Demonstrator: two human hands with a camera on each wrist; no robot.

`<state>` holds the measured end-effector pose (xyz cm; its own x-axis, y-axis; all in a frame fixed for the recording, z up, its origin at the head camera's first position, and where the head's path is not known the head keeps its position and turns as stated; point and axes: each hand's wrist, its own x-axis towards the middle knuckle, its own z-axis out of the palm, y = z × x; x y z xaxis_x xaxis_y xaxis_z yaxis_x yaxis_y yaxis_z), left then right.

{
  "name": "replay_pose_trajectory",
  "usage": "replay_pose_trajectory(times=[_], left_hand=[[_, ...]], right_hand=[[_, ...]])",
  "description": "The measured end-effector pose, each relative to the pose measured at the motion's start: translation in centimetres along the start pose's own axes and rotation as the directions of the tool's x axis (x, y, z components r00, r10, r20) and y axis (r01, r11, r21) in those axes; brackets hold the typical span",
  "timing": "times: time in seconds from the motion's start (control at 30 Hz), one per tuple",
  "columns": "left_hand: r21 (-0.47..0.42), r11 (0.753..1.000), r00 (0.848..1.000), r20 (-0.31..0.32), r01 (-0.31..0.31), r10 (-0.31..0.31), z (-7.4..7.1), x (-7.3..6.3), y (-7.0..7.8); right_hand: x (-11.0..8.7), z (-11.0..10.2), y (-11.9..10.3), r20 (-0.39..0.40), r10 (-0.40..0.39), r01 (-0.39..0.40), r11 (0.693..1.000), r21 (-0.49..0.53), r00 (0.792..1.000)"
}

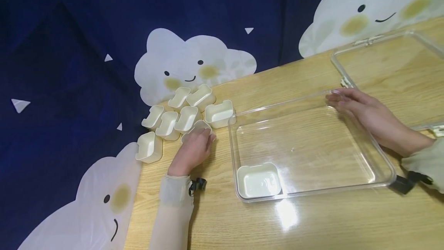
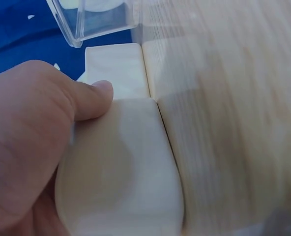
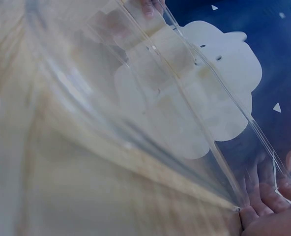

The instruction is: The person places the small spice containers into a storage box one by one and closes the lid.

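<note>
At the near edge of a cluster of cream notched bins, my left hand [image 1: 195, 149] pinches one small cream bin [image 1: 201, 125] by its rim. In the left wrist view the thumb lies over that bin's top edge, with the bin's smooth side [image 2: 126, 167] facing the camera. My right hand [image 1: 372, 117] grips the far right corner of a clear plastic box [image 1: 295, 146]; its curled fingers [image 3: 263, 199] show at the box wall in the right wrist view. Inside the box, one cream bin [image 1: 260, 180] sits in the near left corner.
Several other cream bins, among them one bin [image 1: 219, 113] beside the box's far left corner, stand near the table's left edge. A clear lid [image 1: 369, 41] with clips lies at the back right. Behind the wooden table [image 1: 222, 223] hangs a dark blue cloud-print curtain [image 1: 208, 3].
</note>
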<state>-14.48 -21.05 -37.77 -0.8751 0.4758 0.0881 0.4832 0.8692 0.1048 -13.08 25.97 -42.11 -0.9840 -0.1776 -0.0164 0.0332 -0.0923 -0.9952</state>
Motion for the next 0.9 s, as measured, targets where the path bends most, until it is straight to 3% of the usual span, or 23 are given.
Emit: replay_pose_trajectory(times=[0.23, 0.6, 0.9], left_hand=[[-0.019, 1.0, 1.0, 0.012, -0.005, 0.005, -0.1, 0.0, -0.1], [-0.047, 0.998, 0.998, 0.038, 0.048, -0.046, -0.4, 0.0, -0.1], [-0.015, 1.0, 0.996, 0.089, 0.005, -0.003, -1.1, -0.1, 0.3]], right_hand=[[0.0, 0.1, 0.0, -0.005, 0.007, -0.007, 1.0, -0.001, 1.0], [-0.1, 0.1, -0.1, -0.005, -0.011, 0.011, 1.0, -0.001, 1.0], [-0.1, 0.3, -0.2, -0.009, -0.016, 0.016, 1.0, -0.004, 1.0]])
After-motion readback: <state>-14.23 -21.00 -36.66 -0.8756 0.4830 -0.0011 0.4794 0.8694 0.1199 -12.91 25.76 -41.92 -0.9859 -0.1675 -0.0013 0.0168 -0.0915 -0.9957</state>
